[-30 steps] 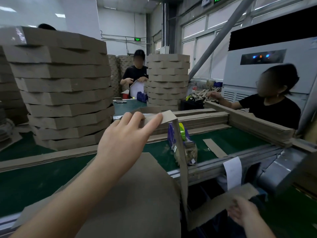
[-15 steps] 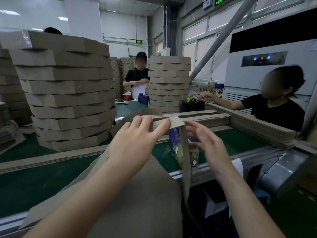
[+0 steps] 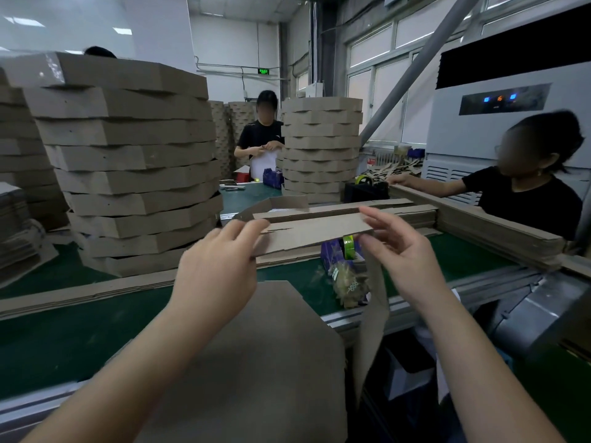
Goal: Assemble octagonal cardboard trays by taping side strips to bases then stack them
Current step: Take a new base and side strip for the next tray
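A brown cardboard side strip point(image 3: 313, 233) is held up in front of me, folded at a corner, with one end hanging down to the right point(image 3: 371, 330). My left hand point(image 3: 217, 270) pinches the strip's left part between thumb and fingers. My right hand point(image 3: 403, 257) pinches the strip at its right corner, thumb below and fingers above. Under my arms an octagonal cardboard base point(image 3: 262, 362) lies flat on the near edge of the green table point(image 3: 64, 334). A purple tape dispenser point(image 3: 343, 251) with a green roll stands just behind the strip.
A tall stack of finished trays point(image 3: 128, 161) stands at the left, a narrower stack point(image 3: 321, 148) at the back centre. Flat strips point(image 3: 479, 228) are piled at the right. One person sits at the right point(image 3: 527, 190), another stands at the back point(image 3: 260, 135).
My right hand rose from below the table edge and took hold of the strip's right corner. The strip has been swung from edge-on to flat, facing me.
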